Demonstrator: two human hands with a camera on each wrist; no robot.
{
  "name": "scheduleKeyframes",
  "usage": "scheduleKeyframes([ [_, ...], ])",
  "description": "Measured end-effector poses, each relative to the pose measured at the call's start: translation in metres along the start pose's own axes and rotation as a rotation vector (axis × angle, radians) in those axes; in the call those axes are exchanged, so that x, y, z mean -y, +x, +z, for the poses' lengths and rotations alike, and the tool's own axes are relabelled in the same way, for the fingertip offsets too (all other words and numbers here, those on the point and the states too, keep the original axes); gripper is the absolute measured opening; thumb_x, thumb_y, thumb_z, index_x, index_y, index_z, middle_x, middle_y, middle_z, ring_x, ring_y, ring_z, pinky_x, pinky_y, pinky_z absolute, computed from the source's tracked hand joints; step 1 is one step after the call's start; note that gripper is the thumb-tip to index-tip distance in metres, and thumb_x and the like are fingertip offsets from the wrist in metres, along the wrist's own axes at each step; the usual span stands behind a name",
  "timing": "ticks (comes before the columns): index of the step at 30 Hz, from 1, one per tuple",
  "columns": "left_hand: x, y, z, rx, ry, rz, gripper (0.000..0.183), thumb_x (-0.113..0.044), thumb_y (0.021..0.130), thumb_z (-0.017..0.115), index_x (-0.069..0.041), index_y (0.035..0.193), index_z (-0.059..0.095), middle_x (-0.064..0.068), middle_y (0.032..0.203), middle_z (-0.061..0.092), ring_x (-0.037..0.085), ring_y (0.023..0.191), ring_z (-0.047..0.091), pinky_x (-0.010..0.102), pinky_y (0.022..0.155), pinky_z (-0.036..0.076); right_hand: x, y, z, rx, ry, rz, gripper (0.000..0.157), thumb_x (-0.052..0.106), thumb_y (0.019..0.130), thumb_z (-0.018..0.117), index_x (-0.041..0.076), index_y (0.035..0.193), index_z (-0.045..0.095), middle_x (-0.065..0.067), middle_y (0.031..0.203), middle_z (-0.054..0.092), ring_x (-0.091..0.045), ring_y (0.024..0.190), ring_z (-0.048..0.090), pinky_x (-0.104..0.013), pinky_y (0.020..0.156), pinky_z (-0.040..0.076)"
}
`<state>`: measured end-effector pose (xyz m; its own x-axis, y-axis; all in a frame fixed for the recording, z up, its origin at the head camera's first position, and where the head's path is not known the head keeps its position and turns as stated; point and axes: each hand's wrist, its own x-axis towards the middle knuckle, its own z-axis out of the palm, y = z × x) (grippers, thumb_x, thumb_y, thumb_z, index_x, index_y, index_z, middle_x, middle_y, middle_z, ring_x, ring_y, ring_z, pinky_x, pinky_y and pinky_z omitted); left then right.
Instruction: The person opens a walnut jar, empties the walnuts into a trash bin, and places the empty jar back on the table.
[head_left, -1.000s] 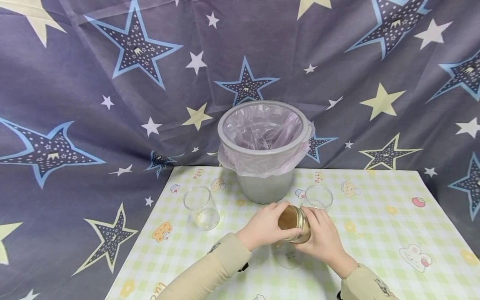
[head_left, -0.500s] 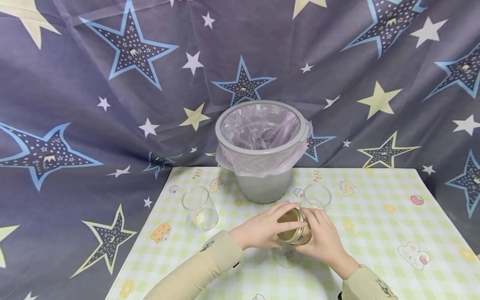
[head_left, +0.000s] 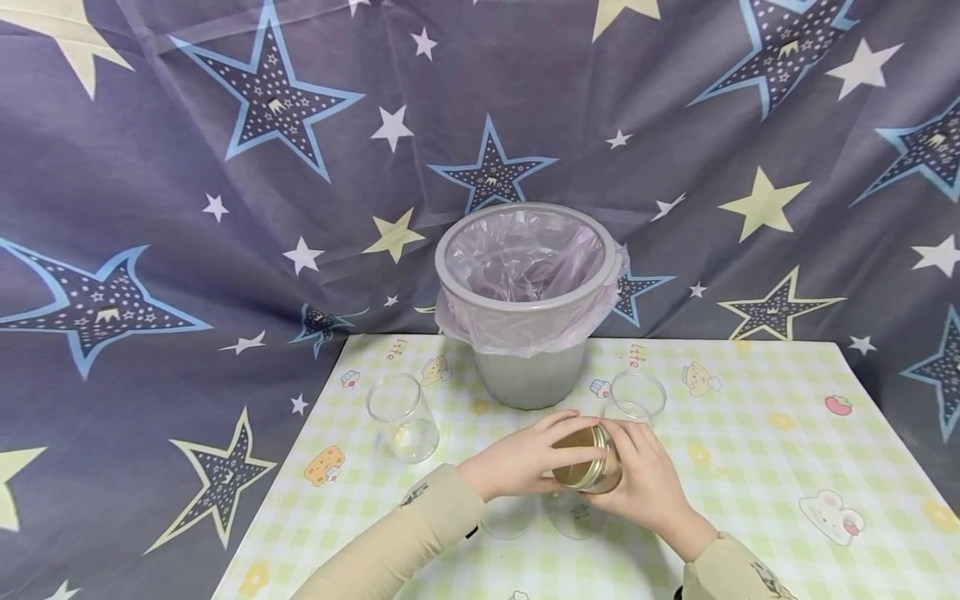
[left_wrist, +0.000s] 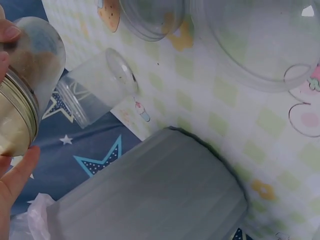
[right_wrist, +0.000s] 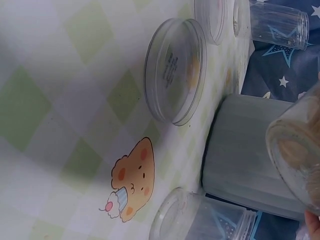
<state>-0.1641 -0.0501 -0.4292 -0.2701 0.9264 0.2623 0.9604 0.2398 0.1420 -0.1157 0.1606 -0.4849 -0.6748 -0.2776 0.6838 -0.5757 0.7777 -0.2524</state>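
Note:
In the head view, both hands hold a clear glass jar point(head_left: 611, 473) with brownish contents and a gold screw lid point(head_left: 576, 468). The jar lies tilted in the air, its lid facing left and its base toward the right hand point(head_left: 647, 475), whose fingers wrap the glass body. My left hand point(head_left: 517, 458) has its fingers spread around the lid's edge; in the left wrist view, fingertips point(left_wrist: 9, 33) reach past the gold rim. The jar's round base point(left_wrist: 46, 42) points away there. Two clear round shallow dishes, one of them a lettered dish point(right_wrist: 175, 72), lie on the table beneath the hands.
A grey bin point(head_left: 528, 371) with a pinkish plastic liner stands at the table's back. A clear empty cup point(head_left: 403, 417) is left of it, another clear cup point(head_left: 636, 393) to its right, just behind the right hand. A star-patterned cloth hangs behind the checked table point(head_left: 757, 467).
My left hand has shifted its fingers on the lid, now spread lower and farther across its face. The right hand and jar stay nearly in place; the view jogs slightly.

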Motion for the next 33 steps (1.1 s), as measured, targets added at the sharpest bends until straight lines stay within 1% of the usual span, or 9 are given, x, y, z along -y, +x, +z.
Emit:
scheduleKeyframes([
  [5, 0.0, -0.001, 0.003, -0.01, -0.009, -0.014, 0.072, -0.023, 0.073, 0.081, -0.018, 0.137, 0.049, 0.009, 0.147, 0.034, 0.028, 0.136, 0.033, 0.029, 0.11, 0.034, 0.001, -0.001, 0.0, 0.008, -0.014, -0.001, 0.1, 0.037, 0.033, 0.094, 0.001, 0.118, 0.056, -0.01, 0.106, 0.059, -0.021, 0.094, 0.052, -0.04, 0.075, 0.053],
  [9, -0.001, -0.002, 0.005, -0.039, -0.012, -0.035, 0.069, -0.029, 0.075, 0.08, -0.019, 0.136, 0.051, 0.01, 0.144, 0.037, 0.027, 0.134, 0.036, 0.03, 0.106, 0.04, 0.002, -0.001, 0.0, 0.012, -0.024, -0.02, 0.101, 0.038, 0.032, 0.094, 0.0, 0.118, 0.055, -0.011, 0.106, 0.059, -0.022, 0.094, 0.052, -0.04, 0.076, 0.052],
  [13, -0.003, -0.003, 0.007, -0.056, -0.027, -0.084, 0.071, -0.034, 0.074, 0.081, -0.02, 0.136, 0.05, 0.01, 0.141, 0.04, 0.026, 0.13, 0.04, 0.031, 0.099, 0.047, 0.002, -0.001, 0.0, 0.009, -0.035, -0.044, 0.103, 0.04, 0.031, 0.095, -0.001, 0.117, 0.055, -0.012, 0.106, 0.058, -0.023, 0.093, 0.052, -0.04, 0.076, 0.052],
  [17, -0.005, -0.002, 0.008, -0.062, -0.03, -0.152, 0.077, -0.041, 0.072, 0.081, -0.021, 0.138, 0.047, 0.008, 0.138, 0.041, 0.025, 0.125, 0.045, 0.034, 0.096, 0.049, 0.002, 0.0, 0.0, 0.006, -0.047, -0.053, 0.102, 0.039, 0.031, 0.094, -0.002, 0.117, 0.056, -0.011, 0.106, 0.058, -0.022, 0.093, 0.053, -0.04, 0.077, 0.052],
  [20, -0.008, -0.001, 0.007, -0.083, -0.025, -0.215, 0.079, -0.046, 0.071, 0.08, -0.022, 0.138, 0.046, 0.007, 0.134, 0.044, 0.023, 0.118, 0.05, 0.033, 0.092, 0.051, 0.003, 0.0, -0.001, 0.009, -0.048, -0.048, 0.101, 0.037, 0.031, 0.093, -0.001, 0.117, 0.056, -0.01, 0.106, 0.058, -0.022, 0.093, 0.053, -0.039, 0.077, 0.051],
  [23, -0.012, 0.0, 0.006, -0.111, -0.049, -0.285, 0.079, -0.049, 0.07, 0.079, -0.022, 0.137, 0.047, 0.006, 0.127, 0.046, 0.019, 0.108, 0.055, 0.028, 0.085, 0.053, 0.003, 0.0, -0.001, 0.015, -0.049, -0.035, 0.101, 0.037, 0.032, 0.093, 0.0, 0.118, 0.055, -0.01, 0.107, 0.058, -0.021, 0.093, 0.052, -0.039, 0.079, 0.05],
  [26, -0.017, 0.002, 0.006, -0.131, -0.081, -0.362, 0.079, -0.05, 0.071, 0.078, -0.019, 0.137, 0.047, 0.006, 0.12, 0.048, 0.017, 0.099, 0.058, 0.026, 0.08, 0.053, 0.004, 0.0, -0.001, 0.017, -0.05, -0.03, 0.102, 0.037, 0.032, 0.092, 0.0, 0.119, 0.055, -0.01, 0.107, 0.057, -0.021, 0.094, 0.052, -0.039, 0.079, 0.05],
  [29, -0.022, 0.005, 0.006, -0.118, -0.121, -0.477, 0.078, -0.054, 0.073, 0.075, -0.02, 0.137, 0.047, 0.005, 0.113, 0.049, 0.016, 0.09, 0.059, 0.025, 0.076, 0.053, 0.003, 0.001, -0.001, 0.012, -0.048, -0.039, 0.101, 0.039, 0.033, 0.092, 0.0, 0.119, 0.055, -0.01, 0.108, 0.057, -0.021, 0.094, 0.052, -0.039, 0.079, 0.05],
  [33, -0.028, 0.01, 0.004, -0.09, -0.206, -0.636, 0.075, -0.06, 0.076, 0.069, -0.02, 0.136, 0.047, 0.007, 0.108, 0.053, 0.016, 0.083, 0.06, 0.023, 0.068, 0.052, 0.002, 0.001, -0.001, -0.002, -0.04, -0.054, 0.1, 0.04, 0.033, 0.094, 0.0, 0.117, 0.056, -0.01, 0.107, 0.058, -0.022, 0.093, 0.052, -0.039, 0.079, 0.049],
])
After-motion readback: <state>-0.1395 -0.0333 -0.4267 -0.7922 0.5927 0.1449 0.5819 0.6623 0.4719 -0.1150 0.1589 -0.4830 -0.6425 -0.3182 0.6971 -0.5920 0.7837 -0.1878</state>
